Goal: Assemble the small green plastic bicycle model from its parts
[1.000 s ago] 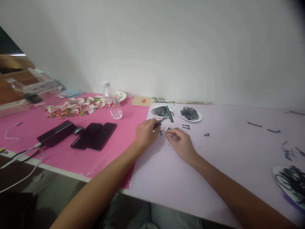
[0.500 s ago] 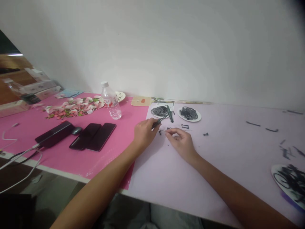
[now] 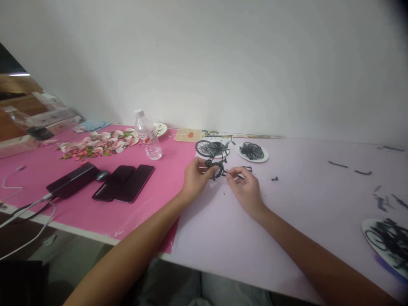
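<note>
One model bicycle has turned side-on, gripped by the left hand's fingers. Right hand: fingers narrow, contents unclear. Two phones lie at nine o'clock.

Left hand grips, right hand curls close beside it

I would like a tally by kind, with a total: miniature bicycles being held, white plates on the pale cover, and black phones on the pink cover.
Held miniature bicycle: 1
White plates: 3
Black phones: 2
Total: 6
</note>
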Demonstrator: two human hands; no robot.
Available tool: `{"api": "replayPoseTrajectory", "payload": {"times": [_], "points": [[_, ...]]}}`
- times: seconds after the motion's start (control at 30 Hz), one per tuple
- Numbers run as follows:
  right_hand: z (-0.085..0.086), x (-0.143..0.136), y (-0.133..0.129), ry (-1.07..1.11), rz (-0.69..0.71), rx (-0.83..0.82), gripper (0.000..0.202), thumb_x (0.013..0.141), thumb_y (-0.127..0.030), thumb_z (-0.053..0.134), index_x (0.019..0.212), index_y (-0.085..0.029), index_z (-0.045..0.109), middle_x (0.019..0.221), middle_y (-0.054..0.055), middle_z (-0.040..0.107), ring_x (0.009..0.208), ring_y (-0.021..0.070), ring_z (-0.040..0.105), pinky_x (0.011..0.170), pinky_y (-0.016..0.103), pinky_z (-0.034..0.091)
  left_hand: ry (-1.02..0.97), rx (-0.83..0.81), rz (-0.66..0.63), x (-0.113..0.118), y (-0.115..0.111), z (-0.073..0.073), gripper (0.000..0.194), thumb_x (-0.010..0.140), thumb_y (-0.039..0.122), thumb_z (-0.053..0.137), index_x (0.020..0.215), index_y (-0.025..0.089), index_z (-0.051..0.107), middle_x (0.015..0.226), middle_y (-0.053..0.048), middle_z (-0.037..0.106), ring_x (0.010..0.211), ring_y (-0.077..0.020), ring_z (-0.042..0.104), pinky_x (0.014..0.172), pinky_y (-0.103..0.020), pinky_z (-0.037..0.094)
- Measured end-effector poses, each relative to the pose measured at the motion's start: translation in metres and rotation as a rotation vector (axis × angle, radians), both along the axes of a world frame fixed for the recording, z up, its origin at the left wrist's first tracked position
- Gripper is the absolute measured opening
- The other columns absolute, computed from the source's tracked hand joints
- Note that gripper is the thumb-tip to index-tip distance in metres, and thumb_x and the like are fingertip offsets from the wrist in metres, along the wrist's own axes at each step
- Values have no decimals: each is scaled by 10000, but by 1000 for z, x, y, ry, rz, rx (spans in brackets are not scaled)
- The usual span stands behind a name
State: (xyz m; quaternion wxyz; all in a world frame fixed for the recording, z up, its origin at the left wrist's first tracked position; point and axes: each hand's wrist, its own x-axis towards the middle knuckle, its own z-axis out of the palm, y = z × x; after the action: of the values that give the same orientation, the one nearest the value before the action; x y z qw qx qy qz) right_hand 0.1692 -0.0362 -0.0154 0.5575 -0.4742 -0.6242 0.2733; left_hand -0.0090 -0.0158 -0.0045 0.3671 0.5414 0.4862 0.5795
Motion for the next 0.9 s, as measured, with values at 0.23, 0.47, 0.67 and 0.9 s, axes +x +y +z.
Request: {"api": "replayPoseTrajectory", "payload": {"times": [0.23, 0.47, 0.67, 0.9], "points": [[1, 3, 1, -79, 41, 68, 135, 924, -358, 703, 931, -236, 761, 1000, 71, 728, 900, 214, 668, 676, 324, 553, -190, -95, -126, -2, 7, -7, 468, 688, 394, 917, 930, 156, 595, 918, -83, 749, 810, -198, 745, 696, -289, 599], [3, 2, -1, -77, 1, 128, 119, 914, -350, 714, 941, -249, 770, 978, 69, 714, 874, 211, 652, 623, 321, 556, -216, -128, -124, -3, 10, -7, 533, 651, 432, 930, 961, 165, 588, 850, -42, 724, 769, -172, 718, 681, -267, 582], [4, 4, -1, -67, -3, 153, 95, 921, -328, 717, 951, -266, 783, 978, 62, 714, 899, 212, 664, 672, 336, 571, -216, -179, -146, -5, 12, -10, 513, 669, 472, 918, 930, 162, 604, 802, -37, 719, 692, -169, 716, 635, -268, 577], [5, 3, -3, 41, -34, 55, 177, 924, -398, 713, 1005, -245, 754, 1045, 79, 742, 915, 230, 704, 668, 337, 586, -226, -212, -151, -6, 15, -13, 550, 689, 542, 887, 977, 146, 637, 818, -44, 709, 744, -173, 717, 662, -283, 608]]}}
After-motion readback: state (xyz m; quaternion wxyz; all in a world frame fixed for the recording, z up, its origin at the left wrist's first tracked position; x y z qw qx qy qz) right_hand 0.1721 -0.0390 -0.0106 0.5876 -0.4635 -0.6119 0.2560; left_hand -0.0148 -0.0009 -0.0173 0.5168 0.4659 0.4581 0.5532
